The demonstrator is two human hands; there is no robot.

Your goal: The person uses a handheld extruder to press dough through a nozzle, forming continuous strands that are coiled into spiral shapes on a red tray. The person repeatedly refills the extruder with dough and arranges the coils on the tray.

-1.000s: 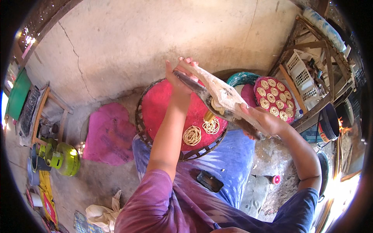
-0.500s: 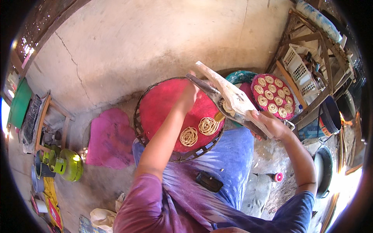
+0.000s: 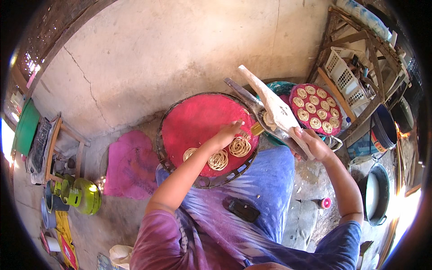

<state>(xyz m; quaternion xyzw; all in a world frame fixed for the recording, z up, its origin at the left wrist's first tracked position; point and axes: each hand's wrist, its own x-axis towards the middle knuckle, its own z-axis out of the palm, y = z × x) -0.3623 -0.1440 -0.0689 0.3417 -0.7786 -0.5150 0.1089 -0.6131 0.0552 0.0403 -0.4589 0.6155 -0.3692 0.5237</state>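
Note:
My right hand (image 3: 314,145) grips the lower end of a wooden hand press (image 3: 280,112), two long arms joined, with a yellowish nozzle (image 3: 257,129) poking out toward the tray. Below it is a round woven tray (image 3: 162,154) lined with red cloth (image 3: 191,119). Coiled strands of dough lie near its front: one coil (image 3: 218,159) in the middle, another (image 3: 240,146) beside the nozzle, and a third (image 3: 189,153) partly behind my left forearm. My left hand (image 3: 228,135) is over the cloth at the coil by the nozzle, fingers loosely apart; their tips are partly unclear.
A second red-lined tray (image 3: 306,115) with several dough coils rests on a teal basin (image 3: 270,90) at the right. A dark phone-like object (image 3: 243,210) lies on my lap. A pink cloth (image 3: 130,164) and green gas cylinder (image 3: 87,196) are at left; a wooden rack (image 3: 350,119) stands right.
My left hand has let go of the press's upper end and come down to the coil by the nozzle. The press has shifted slightly right. A third coil now shows left of my forearm.

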